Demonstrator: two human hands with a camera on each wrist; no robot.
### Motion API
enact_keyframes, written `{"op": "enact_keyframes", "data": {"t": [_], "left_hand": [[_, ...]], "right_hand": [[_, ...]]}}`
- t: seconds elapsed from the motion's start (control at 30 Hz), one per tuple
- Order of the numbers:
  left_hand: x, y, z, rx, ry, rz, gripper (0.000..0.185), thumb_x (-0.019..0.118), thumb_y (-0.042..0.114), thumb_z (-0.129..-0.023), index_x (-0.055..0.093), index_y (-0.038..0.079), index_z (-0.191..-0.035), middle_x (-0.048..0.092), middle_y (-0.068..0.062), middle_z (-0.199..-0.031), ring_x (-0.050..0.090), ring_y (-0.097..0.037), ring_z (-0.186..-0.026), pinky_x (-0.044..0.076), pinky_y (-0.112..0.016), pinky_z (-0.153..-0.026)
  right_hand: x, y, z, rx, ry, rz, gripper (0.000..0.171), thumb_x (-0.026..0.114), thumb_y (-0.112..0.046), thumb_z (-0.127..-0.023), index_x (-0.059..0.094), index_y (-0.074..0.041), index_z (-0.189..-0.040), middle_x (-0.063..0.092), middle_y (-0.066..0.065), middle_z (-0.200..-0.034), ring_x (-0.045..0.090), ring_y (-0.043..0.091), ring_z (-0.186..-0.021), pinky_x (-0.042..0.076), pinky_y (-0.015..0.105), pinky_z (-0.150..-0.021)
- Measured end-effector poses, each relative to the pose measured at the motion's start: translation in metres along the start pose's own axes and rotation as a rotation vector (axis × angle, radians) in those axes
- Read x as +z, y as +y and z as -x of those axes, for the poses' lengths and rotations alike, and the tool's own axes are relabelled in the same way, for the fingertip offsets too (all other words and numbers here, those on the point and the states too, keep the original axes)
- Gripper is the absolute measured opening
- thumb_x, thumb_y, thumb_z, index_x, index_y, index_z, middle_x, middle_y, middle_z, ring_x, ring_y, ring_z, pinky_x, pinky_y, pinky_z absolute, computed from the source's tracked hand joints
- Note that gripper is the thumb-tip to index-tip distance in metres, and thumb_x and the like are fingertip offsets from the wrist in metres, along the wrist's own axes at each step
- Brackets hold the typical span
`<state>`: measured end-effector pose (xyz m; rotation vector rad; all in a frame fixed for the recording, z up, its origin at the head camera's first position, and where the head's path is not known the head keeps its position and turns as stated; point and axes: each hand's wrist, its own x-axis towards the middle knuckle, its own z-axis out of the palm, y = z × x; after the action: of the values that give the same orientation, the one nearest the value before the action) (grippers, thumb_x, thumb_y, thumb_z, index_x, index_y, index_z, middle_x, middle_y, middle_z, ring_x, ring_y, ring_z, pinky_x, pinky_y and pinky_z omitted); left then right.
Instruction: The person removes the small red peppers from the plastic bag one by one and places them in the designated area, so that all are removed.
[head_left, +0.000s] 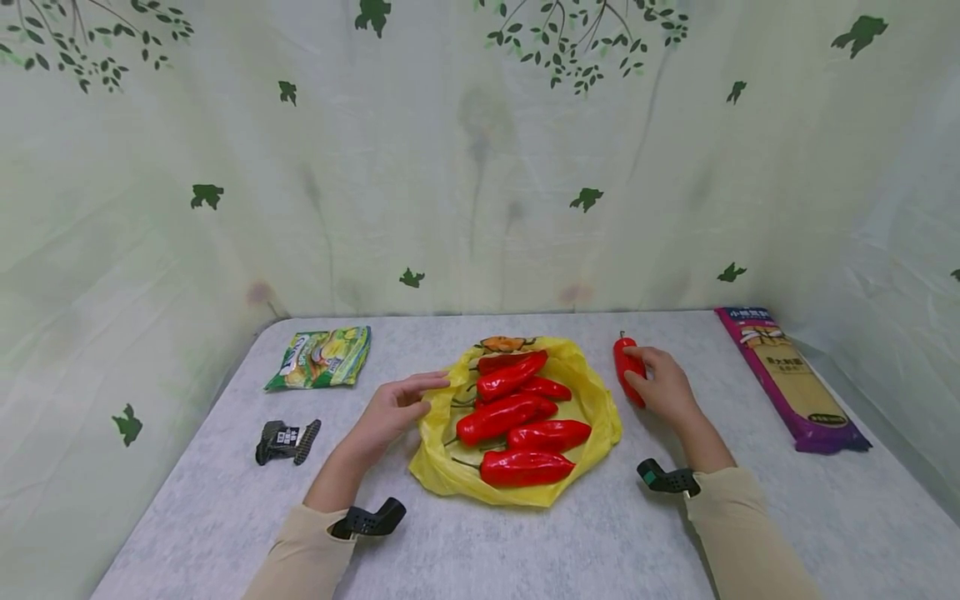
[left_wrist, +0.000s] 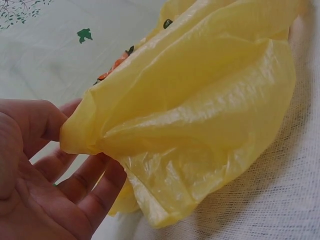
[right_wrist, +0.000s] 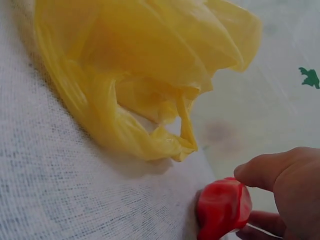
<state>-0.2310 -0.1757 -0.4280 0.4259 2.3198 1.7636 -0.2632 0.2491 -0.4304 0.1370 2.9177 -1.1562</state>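
**Peppers on a Yellow Bag, One Pepper Off to the Side**

While most of the glossy red peppers [head_left: 517,417] lie heaped on a crumpled yellow plastic bag [head_left: 600,425] at the middle of the table [head_left: 480,542], a single red pepper [head_left: 627,369] rests on the cloth just right of the bag, stem pointing away from the person.

The right hand [head_left: 663,387] curls around this lone pepper, thumb and fingers closed on it. The left hand [head_left: 393,412] has its fingers nearly straight, with the fingertips [left_wrist: 85,170] under the bag's raised left edge and the thumb against it.

A green snack packet [head_left: 322,357] lies far left, a black clip [head_left: 287,442] nearer the left edge, and a purple noodle packet [head_left: 795,379] along the right edge. Bare cloth lies between these and the bag, and across the front.
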Motion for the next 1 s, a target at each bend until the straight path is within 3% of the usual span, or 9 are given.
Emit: {"op": "enact_keyframes", "data": {"t": [0.23, 0.57, 0.83, 1.0], "left_hand": [[0.001, -0.001, 0.001, -0.012, 0.005, -0.002, 0.038, 0.052, 0.003, -0.097, 0.066, 0.012, -0.131, 0.053, -0.004, -0.151, 0.037, -0.028, -0.147, 0.029, -0.053, -0.12], [0.001, 0.001, 0.001, -0.005, 0.002, 0.006, 0.038, 0.052, 0.003, -0.097, 0.066, 0.011, -0.131, 0.052, -0.005, -0.151, 0.036, -0.028, -0.148, 0.028, -0.053, -0.12], [0.002, 0.001, 0.0, -0.014, 0.006, 0.005, 0.037, 0.052, 0.004, -0.097, 0.066, 0.011, -0.13, 0.053, -0.004, -0.15, 0.038, -0.028, -0.147, 0.03, -0.053, -0.119], [0.002, 0.001, 0.0, -0.018, 0.011, 0.006, 0.037, 0.052, 0.004, -0.097, 0.067, 0.012, -0.13, 0.054, -0.004, -0.15, 0.038, -0.028, -0.147, 0.03, -0.053, -0.119]], "right_hand": [[-0.002, -0.007, 0.002, -0.014, 0.063, 0.03, 0.058, 0.062, -0.018, -0.095, 0.043, -0.01, -0.149, 0.03, 0.025, -0.158, 0.026, 0.047, -0.144, 0.048, 0.06, -0.099], [-0.005, -0.03, 0.008, -0.108, 0.169, 0.015, 0.057, 0.062, -0.017, -0.095, 0.046, -0.016, -0.149, 0.031, 0.02, -0.16, 0.028, 0.044, -0.145, 0.044, 0.064, -0.102], [-0.007, -0.05, 0.019, -0.188, 0.19, 0.042, 0.052, 0.062, -0.016, -0.095, 0.05, -0.014, -0.146, 0.034, 0.018, -0.159, 0.028, 0.042, -0.146, 0.038, 0.066, -0.108], [-0.006, -0.062, 0.025, -0.236, 0.207, 0.036, 0.049, 0.063, -0.014, -0.095, 0.052, -0.015, -0.143, 0.035, 0.016, -0.158, 0.031, 0.04, -0.145, 0.041, 0.063, -0.107]]}}
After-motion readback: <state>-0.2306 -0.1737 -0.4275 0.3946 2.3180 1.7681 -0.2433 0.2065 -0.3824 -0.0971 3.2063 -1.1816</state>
